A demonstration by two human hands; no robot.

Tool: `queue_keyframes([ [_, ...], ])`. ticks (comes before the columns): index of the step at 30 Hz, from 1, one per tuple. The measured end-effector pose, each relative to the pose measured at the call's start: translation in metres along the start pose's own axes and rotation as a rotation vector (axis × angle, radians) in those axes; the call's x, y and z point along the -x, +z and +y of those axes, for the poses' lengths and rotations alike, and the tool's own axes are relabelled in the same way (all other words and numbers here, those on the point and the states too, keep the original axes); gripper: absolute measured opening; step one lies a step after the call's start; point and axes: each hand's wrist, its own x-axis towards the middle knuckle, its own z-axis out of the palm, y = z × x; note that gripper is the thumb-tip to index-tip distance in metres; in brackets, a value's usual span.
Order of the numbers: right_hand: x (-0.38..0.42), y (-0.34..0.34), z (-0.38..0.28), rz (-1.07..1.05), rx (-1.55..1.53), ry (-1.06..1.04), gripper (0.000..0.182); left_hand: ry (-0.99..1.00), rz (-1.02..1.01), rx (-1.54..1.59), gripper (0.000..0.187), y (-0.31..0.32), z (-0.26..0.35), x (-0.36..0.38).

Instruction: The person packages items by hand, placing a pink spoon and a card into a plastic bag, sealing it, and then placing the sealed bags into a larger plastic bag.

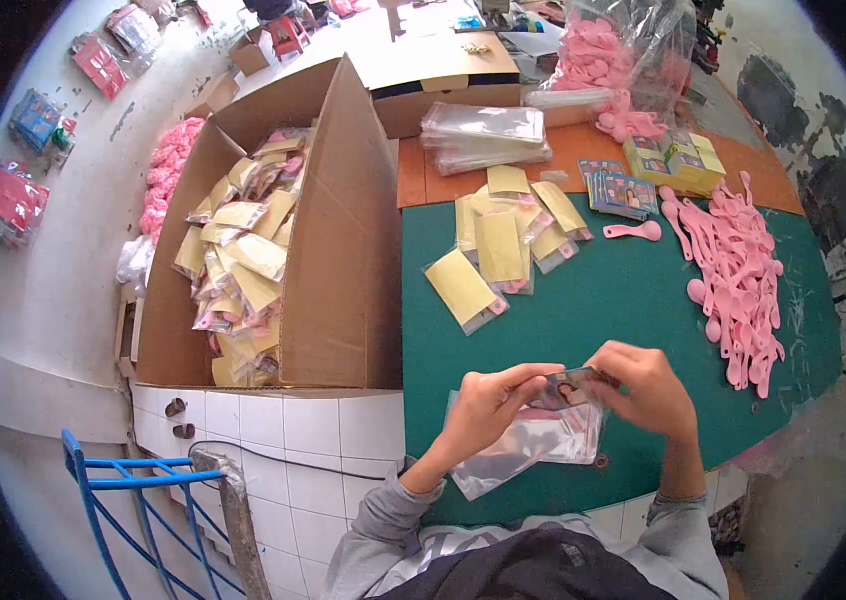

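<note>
The left hand pinches one end of a small printed card, fingers closed on it, and the right hand has its fingers bent in around the other end. The card is held above clear bags lying on the green desk. A light grip near the edges should spare it creases; the bags look slippery, so brushing them would probably spread them out of line.

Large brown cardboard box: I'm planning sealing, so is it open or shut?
Open. The box has no cover over its top, and yellow-backed clear plastic packets show inside.
</note>
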Motion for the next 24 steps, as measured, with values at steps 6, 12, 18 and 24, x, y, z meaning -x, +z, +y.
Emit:
queue_keyframes([
  [6,-0.003,0.019,0.009,-0.044,0.182,-0.112,0.030,0.116,0.029,-0.172,0.046,0.008,-0.005,0.003],
  [12,-0.003,0.025,0.023,-0.143,-0.246,0.026,0.016,-0.029,-0.018,-0.480,0.069,0.001,-0.011,0.006],
  [18,0.017,0.036,0.048,0.057,-0.553,0.308,0.012,-0.074,-0.163,0.042,0.074,-0.035,-0.025,0.024],
  [24,0.012,0.039,0.033,-0.079,-0.761,0.431,0.012,-0.202,-0.013,0.186,0.078,-0.031,-0.028,0.034],
])
